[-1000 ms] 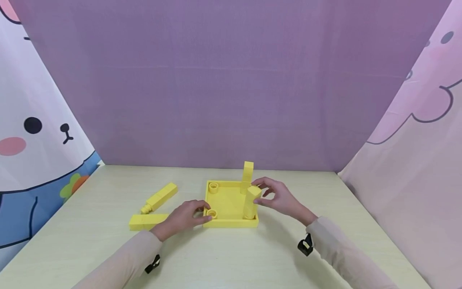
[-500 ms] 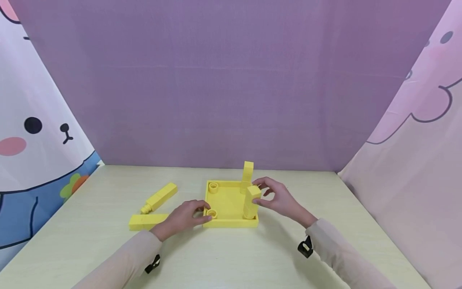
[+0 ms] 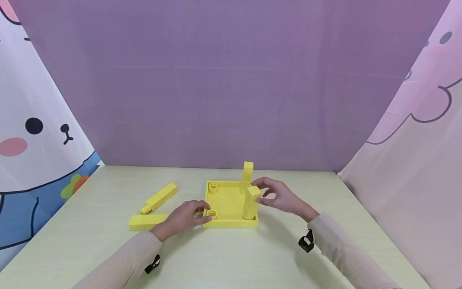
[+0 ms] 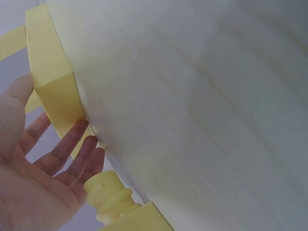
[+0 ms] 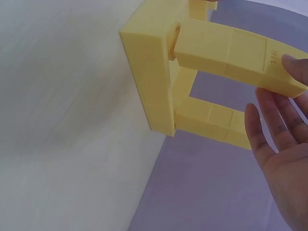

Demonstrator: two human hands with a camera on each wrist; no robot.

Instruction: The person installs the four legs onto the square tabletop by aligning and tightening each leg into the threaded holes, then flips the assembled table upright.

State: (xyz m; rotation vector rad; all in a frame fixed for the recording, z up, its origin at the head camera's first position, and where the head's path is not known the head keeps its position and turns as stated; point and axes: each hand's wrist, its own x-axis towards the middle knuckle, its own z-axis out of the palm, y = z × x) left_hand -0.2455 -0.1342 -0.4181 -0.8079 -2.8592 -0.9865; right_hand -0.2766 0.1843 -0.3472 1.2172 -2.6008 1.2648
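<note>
A shallow square yellow tray [image 3: 226,202] with a raised rim lies on the table. Round threaded sockets [image 3: 213,187] show at its two left corners. My left hand [image 3: 184,218] holds the near-left corner, thumb over the rim by the socket and fingers along the outer wall [image 4: 60,89]. At the near-right corner stands a square yellow post [image 3: 251,202]. My right hand [image 3: 278,196] pinches its upper end between thumb and fingers; the right wrist view shows the number 116 on this post [image 5: 226,50]. A second post [image 3: 247,176] stands upright at the far-right corner.
Two loose yellow posts lie left of the tray. One has its screw end toward me [image 3: 159,198]; the other post [image 3: 146,222] is partly hidden behind my left hand. A purple cloth [image 3: 223,88] hangs at the table's back edge, with printed curtains at both sides.
The near-right post has turned a little about its length in my right hand and stands straighter on its corner. My right forearm has shifted slightly; the left hand stays on the tray.
</note>
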